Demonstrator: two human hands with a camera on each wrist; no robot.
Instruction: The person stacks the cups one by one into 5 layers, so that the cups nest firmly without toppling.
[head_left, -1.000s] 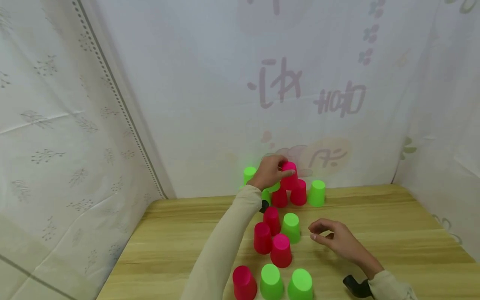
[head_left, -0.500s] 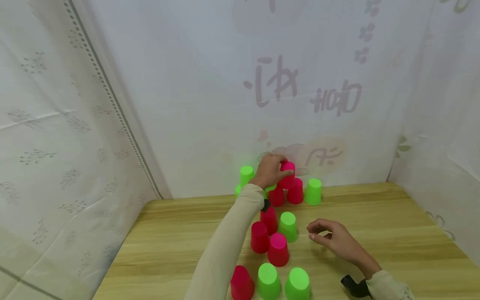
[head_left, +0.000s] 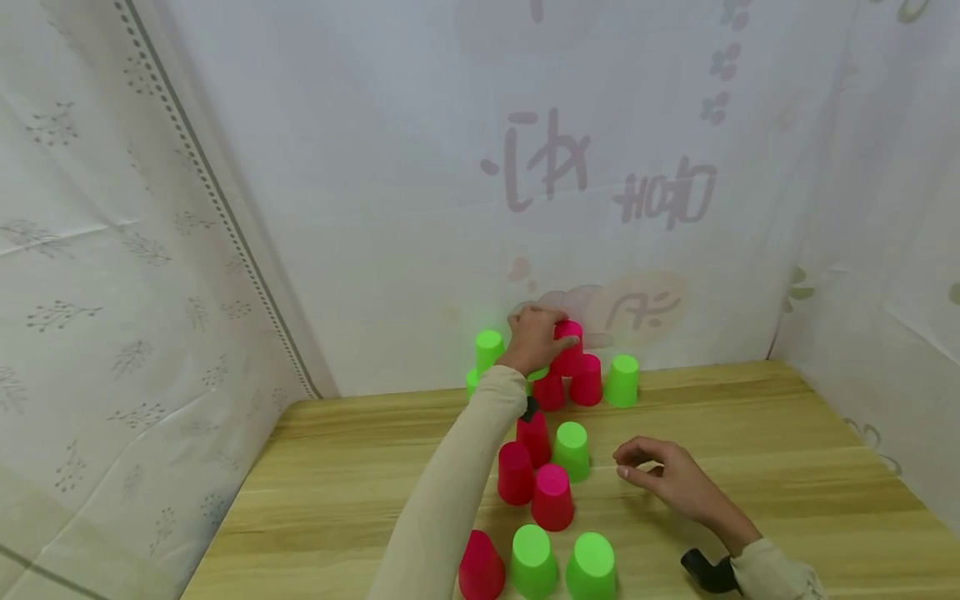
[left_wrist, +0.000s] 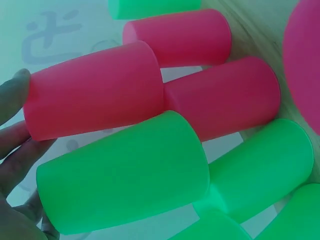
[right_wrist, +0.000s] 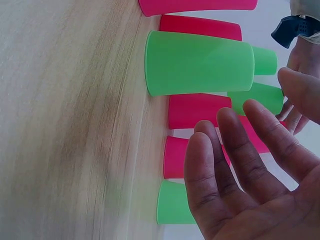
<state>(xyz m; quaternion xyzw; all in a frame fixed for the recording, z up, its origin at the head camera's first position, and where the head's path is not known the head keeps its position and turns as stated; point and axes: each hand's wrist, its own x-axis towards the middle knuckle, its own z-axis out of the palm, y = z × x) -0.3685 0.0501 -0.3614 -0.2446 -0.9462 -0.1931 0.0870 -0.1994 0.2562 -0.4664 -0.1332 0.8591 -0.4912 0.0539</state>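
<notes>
At the back of the table, my left hand [head_left: 534, 340] holds the closed end of an upside-down pink cup [head_left: 570, 350] between thumb and fingers. This cup sits on the upper level, bridging two pink cups [head_left: 587, 382] below. Right beside it on the same level, a green cup [left_wrist: 122, 172] stands close to my curled lower fingers in the left wrist view. My right hand [head_left: 675, 479] hovers over the table to the right of the nearer cups, fingers loosely bent, holding nothing; in the right wrist view its palm and fingers show with no cup between them.
Another raised green cup [head_left: 490, 350] stands at the back left, and a single green cup [head_left: 622, 382] at the back right. Pink cups [head_left: 552, 498] and a green cup [head_left: 572, 452] stand mid-table. Two green cups [head_left: 534, 562] and a pink cup [head_left: 482, 568] are nearest.
The head view has shifted slightly, so the scene slides a little left. My left hand stays at the pink cup, its outer fingers now more spread. The right hand keeps its pose.
</notes>
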